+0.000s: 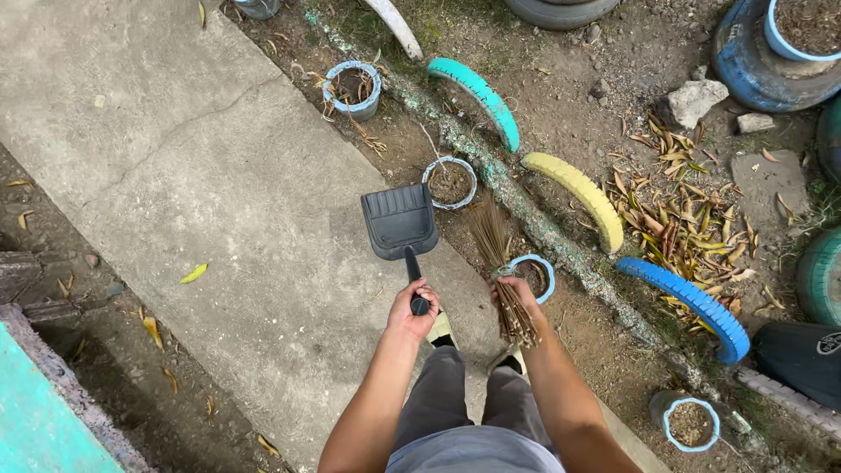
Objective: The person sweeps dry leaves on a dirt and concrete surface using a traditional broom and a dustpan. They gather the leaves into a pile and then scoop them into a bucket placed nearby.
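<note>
Two tools gripped, one per hand. Left hand (410, 308) wrapped shut around the handle of a black dustpan (399, 222), pan held out ahead over the concrete path (201, 158), mouth pointing away. Right hand (515, 293) clenched on a bundle broom of thin brown sticks (498, 254), bristle end fanned forward over the dirt just off the path's edge, stub end poking back past the wrist. Broom tip near a small blue-rimmed pot of soil (450, 182); another blue-rimmed ring (536, 273) just beside the right hand. Stood on the path edge in grey trousers (464, 403). Half-buried painted tyres curved along the dirt: teal (477, 95), yellow (578, 194), blue (692, 302). Dry leaves (679, 215) piled beyond the yellow one. Single yellow leaf (194, 273) left of the dustpan on the concrete.
</note>
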